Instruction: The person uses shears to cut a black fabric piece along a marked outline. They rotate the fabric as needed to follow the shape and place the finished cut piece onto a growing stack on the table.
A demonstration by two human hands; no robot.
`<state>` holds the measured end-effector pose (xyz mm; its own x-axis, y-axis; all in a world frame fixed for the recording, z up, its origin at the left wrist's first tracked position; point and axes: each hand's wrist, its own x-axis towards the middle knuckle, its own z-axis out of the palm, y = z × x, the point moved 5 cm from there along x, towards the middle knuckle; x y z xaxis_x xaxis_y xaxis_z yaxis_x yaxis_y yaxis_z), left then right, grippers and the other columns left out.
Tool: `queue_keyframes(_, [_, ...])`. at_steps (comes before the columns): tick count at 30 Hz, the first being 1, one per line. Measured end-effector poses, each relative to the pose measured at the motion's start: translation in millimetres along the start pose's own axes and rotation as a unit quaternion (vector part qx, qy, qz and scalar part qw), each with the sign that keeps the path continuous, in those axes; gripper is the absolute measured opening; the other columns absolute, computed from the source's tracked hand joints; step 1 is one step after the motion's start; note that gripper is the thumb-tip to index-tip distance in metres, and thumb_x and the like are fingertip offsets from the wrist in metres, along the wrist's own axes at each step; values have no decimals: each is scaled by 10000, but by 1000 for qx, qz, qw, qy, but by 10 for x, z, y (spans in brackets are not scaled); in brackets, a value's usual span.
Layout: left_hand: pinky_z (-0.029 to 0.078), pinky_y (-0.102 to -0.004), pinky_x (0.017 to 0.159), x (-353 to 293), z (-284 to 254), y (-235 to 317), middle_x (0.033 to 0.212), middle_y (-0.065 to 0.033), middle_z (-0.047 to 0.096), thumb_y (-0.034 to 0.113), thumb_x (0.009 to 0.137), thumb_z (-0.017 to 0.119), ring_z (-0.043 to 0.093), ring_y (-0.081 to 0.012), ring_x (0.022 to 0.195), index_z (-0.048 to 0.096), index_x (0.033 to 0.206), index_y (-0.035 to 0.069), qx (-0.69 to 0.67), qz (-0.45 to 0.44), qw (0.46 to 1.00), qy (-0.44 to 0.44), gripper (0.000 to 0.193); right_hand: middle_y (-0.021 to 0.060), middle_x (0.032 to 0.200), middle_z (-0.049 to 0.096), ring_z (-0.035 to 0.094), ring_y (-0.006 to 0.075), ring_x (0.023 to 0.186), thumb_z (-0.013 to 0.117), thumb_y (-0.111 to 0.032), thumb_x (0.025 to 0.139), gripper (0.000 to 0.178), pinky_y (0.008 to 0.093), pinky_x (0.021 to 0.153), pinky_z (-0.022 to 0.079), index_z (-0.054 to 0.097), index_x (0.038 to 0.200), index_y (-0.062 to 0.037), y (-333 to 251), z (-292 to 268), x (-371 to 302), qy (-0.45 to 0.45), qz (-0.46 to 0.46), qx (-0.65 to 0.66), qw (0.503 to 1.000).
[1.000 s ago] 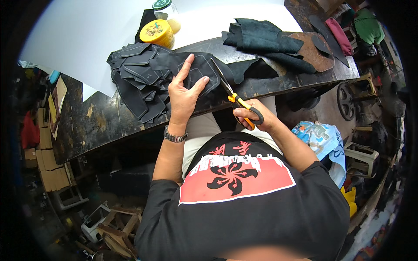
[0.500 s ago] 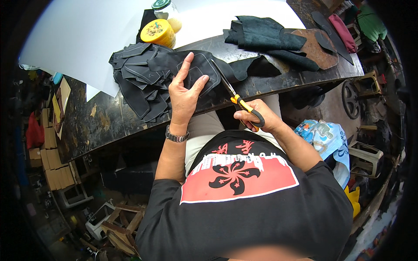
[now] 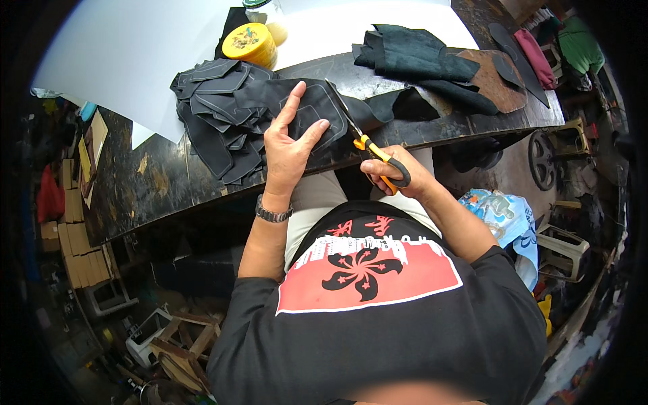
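Dark and scuffed, the worktable stretches in front of you, with a broad white sheet over its far left part and a yellow round tub beside a clear jar near the back. Just this side of the tub lies a pile of black cut pieces, overlapping, with pale outlines drawn on several. Right beside that pile, near the table's front edge, is the black sheet you have in hand, also marked with a pale rounded outline. Your left hand rests on it, index finger and thumb spread wide apart; your other fingers are hidden, so I cannot tell how they lie. Your right hand has its fingers wrapped round the yellow-and-black handles of the scissors, whose blades run along the right side of the outline. Beyond them a dark strip curls to the right, near a folded dark hide and a brown board
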<state>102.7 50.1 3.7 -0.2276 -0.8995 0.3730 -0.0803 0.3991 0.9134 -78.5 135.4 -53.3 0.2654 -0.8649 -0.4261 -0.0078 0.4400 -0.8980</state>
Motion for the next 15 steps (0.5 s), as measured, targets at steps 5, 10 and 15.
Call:
queue_keyframes(5, [365, -299, 1048, -14, -8, -64, 1342, -136, 553, 22, 763, 756, 524, -174, 1209, 499, 1343, -17, -10, -17, 1000, -6, 635, 13, 500, 500, 480, 84, 397, 741, -375, 792, 412, 224, 367, 358, 541, 594, -75, 46, 6, -29, 19, 13, -9, 1000])
queue_keyframes(10, [374, -297, 1042, -7, 11, -72, 1344, -132, 551, 14, 764, 753, 527, -171, 1203, 499, 1344, -16, -25, -18, 1000, -2, 633, 12, 509, 505, 488, 85, 420, 771, -446, 763, 458, 230, 378, 373, 542, 602, -84, 34, 41, -35, 19, 6, -3, 1000])
queue_keyframes(15, [405, -281, 1010, -42, 24, -54, 1331, -132, 558, 4, 766, 751, 551, -150, 1155, 497, 1346, -15, -113, -53, 992, -6, 633, 30, 543, 529, 512, 97, 435, 719, -411, 808, 418, 225, 404, 396, 575, 656, -50, -29, 24, 16, 12, 20, -4, 1000])
